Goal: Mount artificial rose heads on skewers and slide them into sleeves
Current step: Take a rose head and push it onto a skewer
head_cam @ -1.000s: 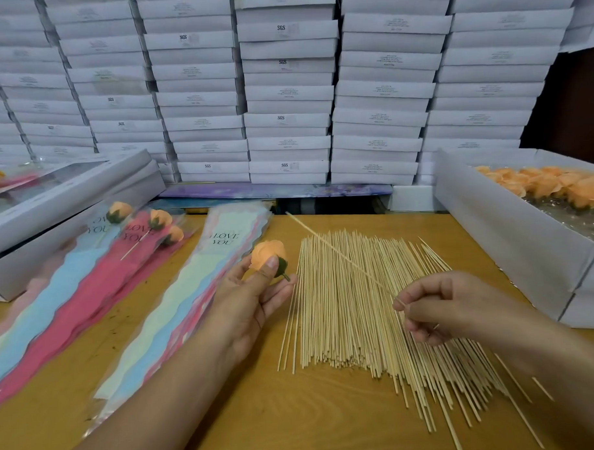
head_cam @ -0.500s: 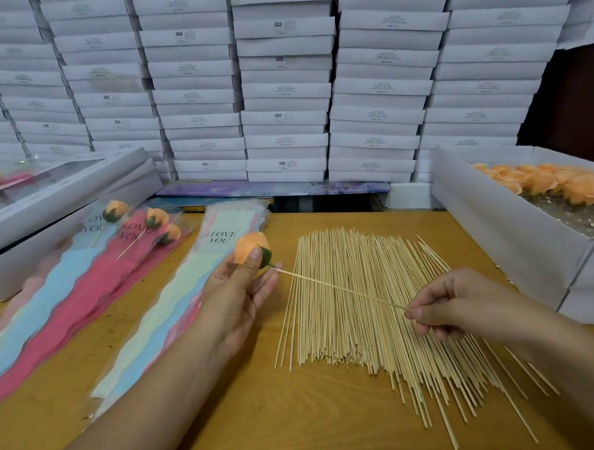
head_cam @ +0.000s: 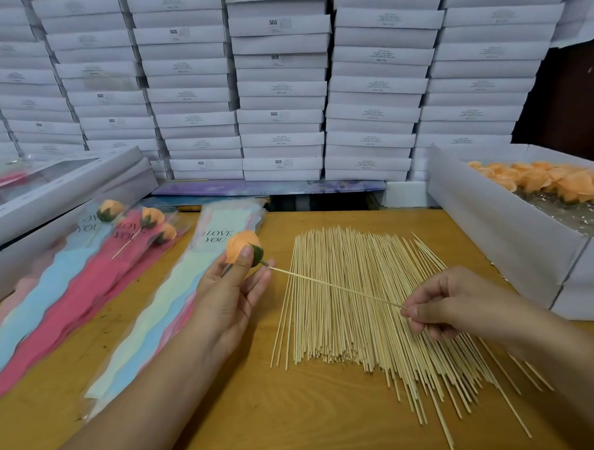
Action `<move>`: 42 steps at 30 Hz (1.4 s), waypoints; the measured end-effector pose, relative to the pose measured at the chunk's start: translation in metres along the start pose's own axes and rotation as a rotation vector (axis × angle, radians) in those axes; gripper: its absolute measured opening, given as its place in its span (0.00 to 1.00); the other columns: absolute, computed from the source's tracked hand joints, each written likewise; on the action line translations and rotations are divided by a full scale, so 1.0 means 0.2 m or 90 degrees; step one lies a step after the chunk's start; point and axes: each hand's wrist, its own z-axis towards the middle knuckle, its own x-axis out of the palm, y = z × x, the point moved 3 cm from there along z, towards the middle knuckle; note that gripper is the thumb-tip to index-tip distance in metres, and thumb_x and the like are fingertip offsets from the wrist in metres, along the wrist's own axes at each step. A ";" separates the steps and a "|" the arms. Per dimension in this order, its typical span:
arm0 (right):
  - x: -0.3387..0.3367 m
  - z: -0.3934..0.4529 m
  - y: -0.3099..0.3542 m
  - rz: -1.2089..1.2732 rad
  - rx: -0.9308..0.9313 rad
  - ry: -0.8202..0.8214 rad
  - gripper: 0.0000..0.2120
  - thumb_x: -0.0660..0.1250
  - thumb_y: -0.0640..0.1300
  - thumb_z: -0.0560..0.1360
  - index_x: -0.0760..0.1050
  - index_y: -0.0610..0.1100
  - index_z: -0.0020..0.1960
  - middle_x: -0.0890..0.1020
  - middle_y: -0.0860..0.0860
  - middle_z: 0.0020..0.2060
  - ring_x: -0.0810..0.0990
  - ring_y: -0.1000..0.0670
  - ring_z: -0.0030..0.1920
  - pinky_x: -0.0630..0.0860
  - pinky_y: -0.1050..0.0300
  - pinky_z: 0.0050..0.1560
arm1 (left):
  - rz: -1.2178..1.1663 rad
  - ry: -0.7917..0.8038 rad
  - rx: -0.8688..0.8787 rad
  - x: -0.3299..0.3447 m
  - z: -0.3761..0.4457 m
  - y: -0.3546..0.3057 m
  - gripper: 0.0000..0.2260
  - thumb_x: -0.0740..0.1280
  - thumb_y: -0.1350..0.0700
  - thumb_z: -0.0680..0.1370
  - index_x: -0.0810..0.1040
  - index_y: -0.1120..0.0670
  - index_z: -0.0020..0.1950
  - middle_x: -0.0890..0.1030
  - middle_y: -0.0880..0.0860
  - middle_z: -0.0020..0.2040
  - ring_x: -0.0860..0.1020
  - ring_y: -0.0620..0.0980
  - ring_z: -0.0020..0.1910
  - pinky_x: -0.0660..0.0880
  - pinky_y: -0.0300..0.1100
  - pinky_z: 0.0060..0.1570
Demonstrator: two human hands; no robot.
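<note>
Orange rose (head_cam: 240, 247) sits pinched in the left hand (head_cam: 229, 296) above the sleeves (head_cam: 177, 296); the right hand (head_cam: 460, 303) pinches a skewer (head_cam: 331, 286) whose tip meets the rose's green base, over the skewer pile (head_cam: 366, 323) on the counter (head_cam: 261, 411)

The wooden table (head_cam: 322, 422) bears a skewer pile (head_cam: 369, 306), printed sleeves (head_cam: 150, 317), sleeved roses (head_cam: 127, 230) and white boxes (head_cam: 511, 237).

Skewer (head_cam: 335, 286) tip in rose head (head_cam: 240, 248)
</note>
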 end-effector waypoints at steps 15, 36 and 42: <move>0.02 0.01 -0.01 0.015 -0.009 0.004 0.05 0.70 0.37 0.77 0.84 0.39 0.44 0.86 0.45 0.36 0.79 0.55 0.29 0.76 0.64 0.30 | -0.011 -0.015 -0.008 -0.01 0.00 0.01 0.31 0.73 0.59 0.68 0.71 0.58 0.71 0.83 0.61 0.60 0.86 0.56 0.49 0.84 0.42 0.41; 0.11 0.03 0.00 -0.153 -0.118 -0.107 0.11 0.68 0.45 0.79 0.82 0.48 0.38 0.86 0.55 0.34 0.83 0.43 0.36 0.83 0.43 0.44 | -0.051 -0.020 -0.026 -0.04 0.06 0.03 0.18 0.69 0.63 0.78 0.73 0.63 0.67 0.86 0.61 0.49 0.87 0.54 0.46 0.82 0.39 0.36; 0.11 0.02 0.00 -0.225 -0.139 -0.131 0.14 0.62 0.47 0.82 0.79 0.53 0.39 0.83 0.64 0.34 0.82 0.49 0.34 0.82 0.47 0.42 | -0.037 -0.022 -0.029 -0.04 0.05 0.04 0.15 0.69 0.63 0.78 0.74 0.63 0.65 0.86 0.61 0.47 0.87 0.54 0.45 0.82 0.39 0.36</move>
